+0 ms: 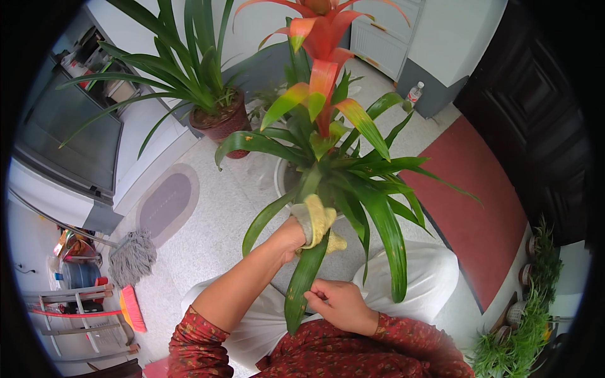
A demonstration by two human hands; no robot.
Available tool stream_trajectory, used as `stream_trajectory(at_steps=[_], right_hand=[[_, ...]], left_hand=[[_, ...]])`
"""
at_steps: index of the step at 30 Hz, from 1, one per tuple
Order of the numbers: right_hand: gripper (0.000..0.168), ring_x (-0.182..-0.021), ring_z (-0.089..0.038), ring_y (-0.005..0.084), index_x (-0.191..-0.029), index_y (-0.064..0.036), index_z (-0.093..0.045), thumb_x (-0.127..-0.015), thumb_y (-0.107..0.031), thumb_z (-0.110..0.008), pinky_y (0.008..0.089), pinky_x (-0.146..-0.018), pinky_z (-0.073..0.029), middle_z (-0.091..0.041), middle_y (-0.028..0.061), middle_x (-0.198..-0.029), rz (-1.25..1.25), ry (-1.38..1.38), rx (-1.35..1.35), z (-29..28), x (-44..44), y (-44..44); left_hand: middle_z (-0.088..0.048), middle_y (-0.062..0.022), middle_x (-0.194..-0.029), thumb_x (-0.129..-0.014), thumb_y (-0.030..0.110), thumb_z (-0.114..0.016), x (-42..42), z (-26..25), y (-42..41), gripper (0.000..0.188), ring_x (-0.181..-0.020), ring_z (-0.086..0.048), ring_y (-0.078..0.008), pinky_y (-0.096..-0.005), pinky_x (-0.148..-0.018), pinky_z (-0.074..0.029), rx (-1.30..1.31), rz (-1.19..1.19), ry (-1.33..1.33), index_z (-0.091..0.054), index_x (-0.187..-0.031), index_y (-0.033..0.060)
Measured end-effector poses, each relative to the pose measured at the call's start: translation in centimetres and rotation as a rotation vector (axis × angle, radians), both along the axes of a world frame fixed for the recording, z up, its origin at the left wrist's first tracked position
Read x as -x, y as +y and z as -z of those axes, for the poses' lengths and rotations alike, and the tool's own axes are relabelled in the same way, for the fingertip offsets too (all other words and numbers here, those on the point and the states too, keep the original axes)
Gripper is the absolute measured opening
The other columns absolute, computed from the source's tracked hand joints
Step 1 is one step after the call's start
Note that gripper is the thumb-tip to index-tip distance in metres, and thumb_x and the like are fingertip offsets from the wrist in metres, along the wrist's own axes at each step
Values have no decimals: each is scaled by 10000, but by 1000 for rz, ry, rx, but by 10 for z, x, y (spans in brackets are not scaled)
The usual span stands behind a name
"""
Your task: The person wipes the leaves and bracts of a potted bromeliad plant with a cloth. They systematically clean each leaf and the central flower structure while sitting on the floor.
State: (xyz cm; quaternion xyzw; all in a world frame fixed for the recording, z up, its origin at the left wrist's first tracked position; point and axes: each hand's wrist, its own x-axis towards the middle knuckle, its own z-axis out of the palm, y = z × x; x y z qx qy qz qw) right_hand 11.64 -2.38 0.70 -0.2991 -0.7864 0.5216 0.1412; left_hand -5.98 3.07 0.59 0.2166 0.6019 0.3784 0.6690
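Observation:
A potted bromeliad with a red-orange flower spike (pixel 324 75) and long green leaves stands before me in a pale pot (pixel 282 179). My left hand (pixel 293 236) is mostly hidden by a yellow and grey cloth (pixel 314 219), which it holds around a long leaf (pixel 307 279) that hangs toward me. Nearer my body, my right hand (pixel 341 302) has its thumb and forefinger at the right edge of the same leaf, close to its lower part. Whether these fingers pinch the leaf cannot be told.
Behind on the left stands a strap-leaved plant in a brown pot (pixel 224 124). An oval mat (pixel 168 203), a grey mop (pixel 132 257) and a pink broom (pixel 133 309) lie left. On the right are a red mat (pixel 472 203), a dark door (pixel 524 104), a plastic bottle (pixel 415 93) and small potted plants (pixel 510 335).

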Motion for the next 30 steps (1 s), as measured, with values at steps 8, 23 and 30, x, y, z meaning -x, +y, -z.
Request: stream_trajectory(at_steps=[8,23,30], right_hand=[[224,-567,-552,185,-785,-37,-562,-900,-228,-540,306,-545,-434,-576,58,-645,24,98,291,-4,-4,3],[287,-656,-526,126,-830,-51,-536,-964,-283,-433,260,-670,-454,-515,23,-692,438,344,981,32,-4,24],[278,-679,-530,121,-909,-50,-537,-968,-298,-425,266,-668,-457,-524,19,-738,433,305,1087,27,10,24]], left_hand=[[-613,-106,-815,-835,134,-609,9,24,-21,148,-668,-620,-221,-339,-531,-513,199,-100,-184,-594,-905,4],[-628,-39,-949,-835,52,-616,19,-70,-153,224,-816,-608,-116,-247,-678,-505,155,-175,-374,-598,-1056,20],[-575,-77,-1070,-897,160,-557,42,-146,-198,413,-913,-573,-133,-260,-778,-474,-176,111,-114,-441,-1247,-27]])
